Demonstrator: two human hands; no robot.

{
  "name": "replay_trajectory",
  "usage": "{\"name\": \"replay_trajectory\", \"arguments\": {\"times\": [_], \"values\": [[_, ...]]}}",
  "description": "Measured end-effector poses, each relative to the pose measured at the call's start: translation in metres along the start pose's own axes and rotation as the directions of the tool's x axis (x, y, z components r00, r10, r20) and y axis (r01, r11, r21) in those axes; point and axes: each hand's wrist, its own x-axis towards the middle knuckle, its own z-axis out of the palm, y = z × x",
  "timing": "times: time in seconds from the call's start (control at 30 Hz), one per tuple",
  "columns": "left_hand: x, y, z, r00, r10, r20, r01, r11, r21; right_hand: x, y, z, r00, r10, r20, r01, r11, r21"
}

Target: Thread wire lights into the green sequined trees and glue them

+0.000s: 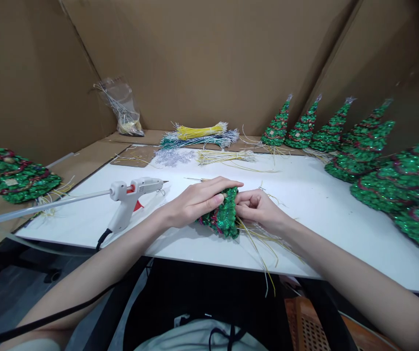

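White desk (315, 204) carried a row of finished green trees (363, 146) far right. Glue gun (132, 197) lay idle, left. One tree (224, 214) sat mid-desk, unfinished, wires loose: left hand (194, 202) clamped it, right hand (258, 207) pinched its base.

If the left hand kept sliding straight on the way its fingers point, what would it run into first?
The left hand points rightward over the green sequin tree it grips, so it would probably meet the right hand first, which sits close against the tree's other side.
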Motion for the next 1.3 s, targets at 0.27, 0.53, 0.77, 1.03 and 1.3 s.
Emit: {"name": "replay_trajectory", "arguments": {"times": [0.27,0.53,0.77,1.03,1.3], "values": [[-0.001,-0.003,0.001,1.000,0.004,-0.003,-0.004,1.000,0.018,0.000,-0.002,0.002,1.000,0.017,-0.004,-0.017,1.000,0.027],[-0.001,-0.002,0.001,1.000,0.007,0.000,-0.007,0.999,0.041,0.000,-0.002,0.004,1.000,-0.009,-0.029,0.010,1.000,0.020],[-0.001,-0.001,0.001,1.000,0.012,0.002,-0.012,0.998,0.059,-0.001,-0.002,0.005,0.999,-0.017,-0.040,0.017,1.000,-0.006],[-0.001,-0.002,0.001,1.000,0.018,0.008,-0.018,0.999,0.048,-0.001,-0.005,0.008,0.998,-0.023,-0.058,0.022,1.000,-0.016],[0.000,-0.003,0.001,1.000,0.027,0.008,-0.027,0.999,0.035,-0.001,-0.007,0.010,0.997,-0.015,-0.076,0.013,1.000,-0.026]]}}
